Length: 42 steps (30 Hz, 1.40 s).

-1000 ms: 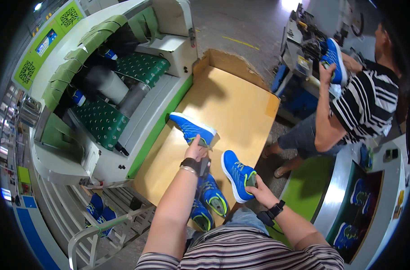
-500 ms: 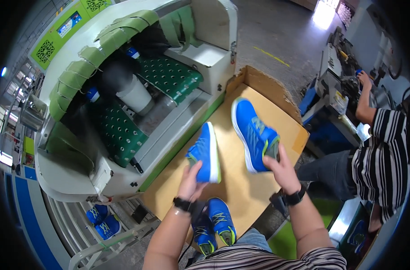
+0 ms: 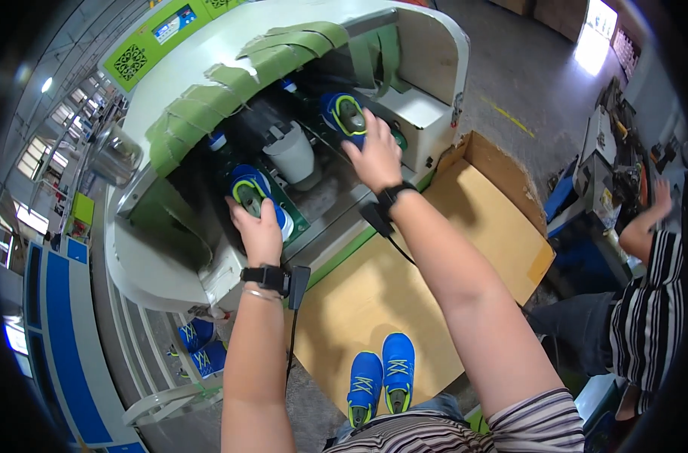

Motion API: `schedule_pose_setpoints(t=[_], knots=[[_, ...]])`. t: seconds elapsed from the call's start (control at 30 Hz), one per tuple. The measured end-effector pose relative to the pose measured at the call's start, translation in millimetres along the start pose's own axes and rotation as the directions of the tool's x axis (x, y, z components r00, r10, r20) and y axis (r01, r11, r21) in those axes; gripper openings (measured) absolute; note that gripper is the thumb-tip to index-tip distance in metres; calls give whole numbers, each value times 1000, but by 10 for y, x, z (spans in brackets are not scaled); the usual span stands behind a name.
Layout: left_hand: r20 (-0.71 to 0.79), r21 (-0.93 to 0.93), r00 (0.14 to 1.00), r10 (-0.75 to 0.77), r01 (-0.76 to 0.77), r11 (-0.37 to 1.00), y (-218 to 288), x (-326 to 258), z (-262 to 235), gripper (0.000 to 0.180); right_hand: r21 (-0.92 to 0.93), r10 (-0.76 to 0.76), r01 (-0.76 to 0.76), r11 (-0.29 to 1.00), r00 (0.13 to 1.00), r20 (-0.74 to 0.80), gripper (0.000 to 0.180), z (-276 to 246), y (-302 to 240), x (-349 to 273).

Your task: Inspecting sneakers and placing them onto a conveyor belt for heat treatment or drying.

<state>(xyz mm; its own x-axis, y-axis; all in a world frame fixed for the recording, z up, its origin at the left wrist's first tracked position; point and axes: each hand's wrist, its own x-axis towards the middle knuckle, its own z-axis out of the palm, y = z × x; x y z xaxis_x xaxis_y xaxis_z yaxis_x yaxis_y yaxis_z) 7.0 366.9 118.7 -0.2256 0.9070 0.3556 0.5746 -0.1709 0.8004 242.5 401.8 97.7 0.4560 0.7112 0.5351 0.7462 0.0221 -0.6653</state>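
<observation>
Two blue sneakers with lime collars rest on the two green perforated plates inside the white machine, toes pointing inward. My left hand (image 3: 258, 230) grips the heel of the left sneaker (image 3: 262, 181), thumb on one side and fingers on the other. Around the heel of the right sneaker (image 3: 333, 112) is my right hand (image 3: 377, 157), its fingers along the shoe's side. Grey inserts show in both shoe openings. Between the plates stands a pale grey block (image 3: 293, 157). Most of the right plate is hidden by the shoe and hand.
Torn green flaps (image 3: 208, 98) hang over the machine's opening. A cardboard-edged tan board (image 3: 465, 264) lies in front, bearing another pair of blue sneakers (image 3: 398, 362) near me. More blue shoes (image 3: 208, 358) sit on a rack at lower left. A person in a striped shirt (image 3: 654, 302) works at right.
Both hands have moved forward and left from above the board into the machine, carrying the two sneakers onto the green plates. The view has shifted too.
</observation>
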Motion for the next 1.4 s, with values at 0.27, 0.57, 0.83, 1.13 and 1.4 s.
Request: schedule_pose_setpoints(t=[0.27,0.57,0.83,1.13,1.4], knots=[[50,-101,995,91,-85,991,-225,22,-57,91,163,322,-699,696,508,799,67,-1265,603,-3392],[976,210,144,-164,-416,885,-827,-3383,-804,77,197,209,-691,696,457,865,107,-2185,368,-4692],[965,66,255,61,-460,886,-1257,-3536,-805,77,33,447,-574,818,671,591,109,-1893,69,-5040],[945,-7,308,111,-320,947,-1172,-3520,-882,66,-44,451,-524,851,684,574,106,-1889,27,-5040],[939,72,336,66,-384,921,-1158,-3560,-843,68,-71,438,-514,855,642,630,106,-1946,91,-5005]])
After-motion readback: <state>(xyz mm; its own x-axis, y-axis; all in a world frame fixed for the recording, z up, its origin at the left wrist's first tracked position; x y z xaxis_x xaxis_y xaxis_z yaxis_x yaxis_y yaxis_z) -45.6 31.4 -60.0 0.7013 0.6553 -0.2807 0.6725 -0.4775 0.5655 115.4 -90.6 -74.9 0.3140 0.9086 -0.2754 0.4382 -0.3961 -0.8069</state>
